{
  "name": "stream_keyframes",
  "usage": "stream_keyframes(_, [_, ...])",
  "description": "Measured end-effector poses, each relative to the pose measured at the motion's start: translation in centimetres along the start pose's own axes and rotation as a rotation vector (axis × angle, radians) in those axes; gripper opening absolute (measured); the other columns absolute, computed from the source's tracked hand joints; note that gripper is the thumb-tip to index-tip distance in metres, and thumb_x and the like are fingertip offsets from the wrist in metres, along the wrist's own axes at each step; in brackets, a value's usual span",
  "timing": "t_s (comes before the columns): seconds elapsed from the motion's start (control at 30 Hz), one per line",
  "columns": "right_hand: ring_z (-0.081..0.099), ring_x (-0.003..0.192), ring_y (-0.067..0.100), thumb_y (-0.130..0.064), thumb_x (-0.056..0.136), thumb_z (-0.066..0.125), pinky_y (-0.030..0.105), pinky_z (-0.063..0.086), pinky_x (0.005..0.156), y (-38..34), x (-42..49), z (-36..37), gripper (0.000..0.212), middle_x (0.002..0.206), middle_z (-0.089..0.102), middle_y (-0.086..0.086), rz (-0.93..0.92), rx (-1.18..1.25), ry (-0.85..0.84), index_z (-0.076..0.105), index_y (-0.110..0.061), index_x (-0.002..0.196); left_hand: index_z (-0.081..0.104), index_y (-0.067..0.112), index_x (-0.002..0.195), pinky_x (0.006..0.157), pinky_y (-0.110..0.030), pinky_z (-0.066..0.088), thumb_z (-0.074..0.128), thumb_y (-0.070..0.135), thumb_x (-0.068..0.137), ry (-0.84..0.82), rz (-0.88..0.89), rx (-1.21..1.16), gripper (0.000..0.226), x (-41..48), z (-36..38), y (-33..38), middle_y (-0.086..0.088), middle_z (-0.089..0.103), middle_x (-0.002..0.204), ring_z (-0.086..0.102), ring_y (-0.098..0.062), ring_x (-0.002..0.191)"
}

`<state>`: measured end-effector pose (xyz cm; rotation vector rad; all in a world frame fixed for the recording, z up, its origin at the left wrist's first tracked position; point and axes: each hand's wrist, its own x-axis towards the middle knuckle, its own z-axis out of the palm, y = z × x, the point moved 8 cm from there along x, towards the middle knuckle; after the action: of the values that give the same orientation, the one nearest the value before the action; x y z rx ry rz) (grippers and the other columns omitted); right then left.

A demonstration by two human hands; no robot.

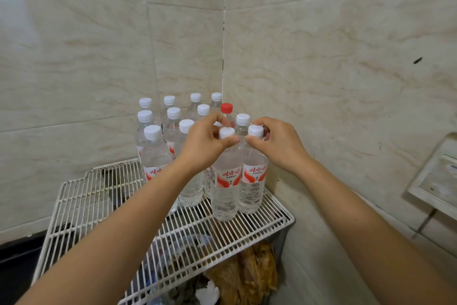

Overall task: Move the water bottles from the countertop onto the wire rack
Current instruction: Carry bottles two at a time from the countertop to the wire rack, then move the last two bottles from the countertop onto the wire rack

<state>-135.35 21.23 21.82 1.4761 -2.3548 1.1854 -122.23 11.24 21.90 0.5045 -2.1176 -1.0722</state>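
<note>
Water bottles [226,181], full, probably heavy and smooth-walled, stand by the right edge of the wire rack [99,205], the left grip [205,141] and right grip [279,144] each pinching one at its stiff neck, likely the safest hold.

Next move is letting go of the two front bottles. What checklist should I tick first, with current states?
1. Left hand grips the left bottle at its neck: ok.
2. Right hand grips the right bottle at its neck: ok.
3. Both bottles upright: ok.
4. Both bases down on the rack: looks so, ok.
5. Free wire for more bottles, front and left: ok.
6. Bottles left to fetch: none in view, cannot tell.
</note>
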Motion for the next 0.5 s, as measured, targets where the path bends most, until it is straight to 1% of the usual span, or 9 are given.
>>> stream_keyframes(0.1, [0.050,0.069,0.000,-0.036,0.083,0.068,0.025,0.040,0.060,0.1,-0.3,0.1,0.027,0.086,0.060,-0.012,-0.015,0.024,-0.008,0.063,-0.025,0.107,0.058,0.015,0.099,0.055,-0.007,0.046,0.075,0.024,0.078,0.018,0.015,0.057,0.028,-0.2,0.0,-0.1,-0.002,0.072,0.089,0.063,-0.005,0.070])
stream_keyframes(0.13, [0.050,0.070,0.000,-0.038,0.083,0.068,0.024,0.039,0.061,0.1,-0.4,0.2,0.029,0.088,0.060,-0.012,-0.019,0.028,-0.012,0.063,-0.026,0.108,0.058,0.016,0.099,0.056,-0.008,0.045,0.074,0.025,0.078,0.025,0.027,0.074,0.028,-0.4,0.0,0.0,-0.003,0.072,0.091,0.064,-0.009,0.072])
stream_keyframes(0.2, [0.050,0.073,0.000,-0.038,0.084,0.066,0.024,0.038,0.064,0.1,-0.6,0.2,0.030,0.093,0.059,-0.011,-0.018,0.032,-0.015,0.062,-0.027,0.112,0.059,0.017,0.100,0.061,-0.015,0.047,0.074,0.027,0.078,0.037,0.048,0.119,0.029,-0.7,0.0,0.2,-0.004,0.071,0.093,0.064,-0.016,0.079])
stream_keyframes(0.27, [0.052,0.083,0.005,-0.036,0.085,0.065,0.025,0.039,0.071,-0.1,-0.8,0.1,0.032,0.099,0.058,-0.010,-0.019,0.015,-0.010,0.061,-0.028,0.116,0.061,0.017,0.102,0.068,-0.020,0.048,0.074,0.030,0.077,0.053,0.069,0.163,0.030,-1.0,-0.2,0.5,0.000,0.069,0.092,0.063,-0.017,0.085])
stream_keyframes(0.37, [0.052,0.104,0.014,-0.032,0.087,0.063,0.027,0.038,0.081,-0.7,-1.4,0.0,0.038,0.109,0.056,-0.005,-0.036,-0.020,0.000,0.058,-0.026,0.125,0.063,0.021,0.108,0.078,-0.023,0.049,0.071,0.034,0.080,0.065,0.105,0.198,0.032,-1.5,-0.6,0.6,0.009,0.064,0.101,0.059,-0.009,0.093])
stream_keyframes(0.43, [0.048,0.112,0.016,-0.028,0.088,0.062,0.029,0.039,0.087,-1.3,-1.6,-0.2,0.039,0.118,0.056,0.000,-0.043,-0.045,0.040,0.058,-0.021,0.126,0.062,0.024,0.113,0.081,-0.026,0.050,0.068,0.035,0.083,0.070,0.128,0.216,0.033,-1.9,-0.9,0.5,0.012,0.064,0.110,0.058,-0.007,0.095])
stream_keyframes(0.5, [0.046,0.115,0.017,-0.026,0.088,0.062,0.030,0.038,0.091,-2.0,-1.9,-0.5,0.038,0.124,0.056,0.002,-0.051,-0.068,0.100,0.059,-0.016,0.125,0.061,0.025,0.117,0.082,-0.027,0.050,0.064,0.036,0.085,0.101,0.153,0.242,0.033,-2.5,-1.7,0.4,0.013,0.062,0.113,0.057,-0.006,0.097])
